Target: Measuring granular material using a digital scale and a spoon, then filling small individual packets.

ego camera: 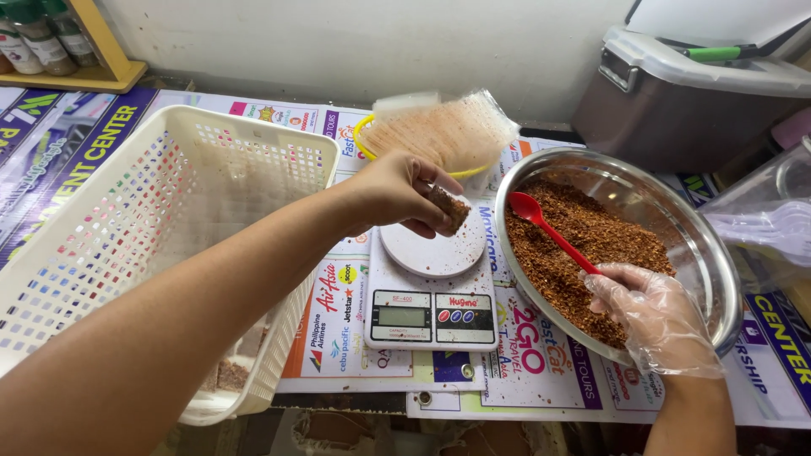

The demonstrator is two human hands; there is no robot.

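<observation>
We see one round steel bowl (705, 245) at the right of the worktop (541, 371), filled across most of its bottom with reddish-brown ground spice (583, 245). Our right hand (655, 317), in a clear plastic glove, rests on the bowl's near rim with its fingers closed around the handle of one red plastic spoon (553, 232), whose scoop lies on the spice. Our bare left hand (405, 192) hovers above the round white plate of one small digital scale (431, 291), pinching a clear plastic pouch (452, 139) near its lower end; a small amount of the same spice sits in the pinched part, and the upper part fans out, blurred. At the left stands one white perforated plastic basket (127, 228), and in its near corner lie what look like a few small filled packets (228, 371); we cannot count them. Printed posters cover the worktop. One grey lidded bin (676, 93) stands at the back right, and a few spice jars (38, 38) sit on a wooden shelf at the far left.
</observation>
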